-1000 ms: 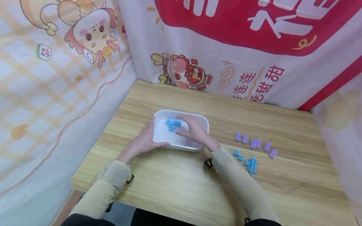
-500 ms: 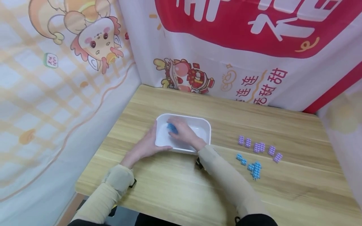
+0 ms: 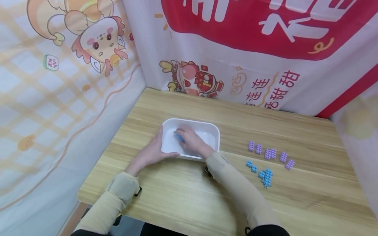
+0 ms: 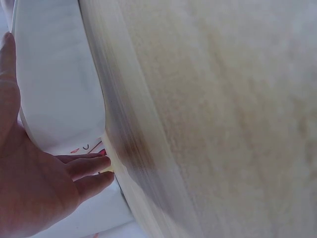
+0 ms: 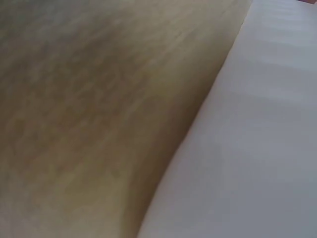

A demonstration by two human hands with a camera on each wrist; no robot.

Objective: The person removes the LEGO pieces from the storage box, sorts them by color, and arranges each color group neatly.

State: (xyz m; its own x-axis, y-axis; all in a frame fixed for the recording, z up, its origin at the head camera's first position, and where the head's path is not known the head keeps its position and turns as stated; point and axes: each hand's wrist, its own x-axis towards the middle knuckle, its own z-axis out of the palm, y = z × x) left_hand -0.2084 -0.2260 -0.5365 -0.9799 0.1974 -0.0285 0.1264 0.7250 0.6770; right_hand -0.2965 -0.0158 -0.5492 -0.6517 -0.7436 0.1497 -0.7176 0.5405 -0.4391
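Note:
A white plastic tray [image 3: 210, 134] stands on the wooden table, and its smooth outer wall fills part of the left wrist view [image 4: 59, 74]. At its left end my left hand [image 3: 150, 151] rests against the outside, thumb along the near side. Those fingers look nearly straight in the left wrist view. Inside the tray, my right hand [image 3: 192, 141] grips light-blue toy building bricks [image 3: 178, 137], mostly covered by its fingers; how many cannot be told. The right wrist view shows only the tray's wall [image 5: 247, 158] and blurred table, without the hand.
Right of the tray lies a row of several purple bricks [image 3: 270, 153]. Nearer the front are a small blue pair [image 3: 251, 166] and a larger blue cluster [image 3: 266, 177]. Printed cloth [image 3: 189, 39] hangs behind the table [image 3: 177, 190] and on its left.
My right hand has moved left and down onto the blue bricks in the tray, and its fingers have closed round them. The left hand keeps its place on the tray.

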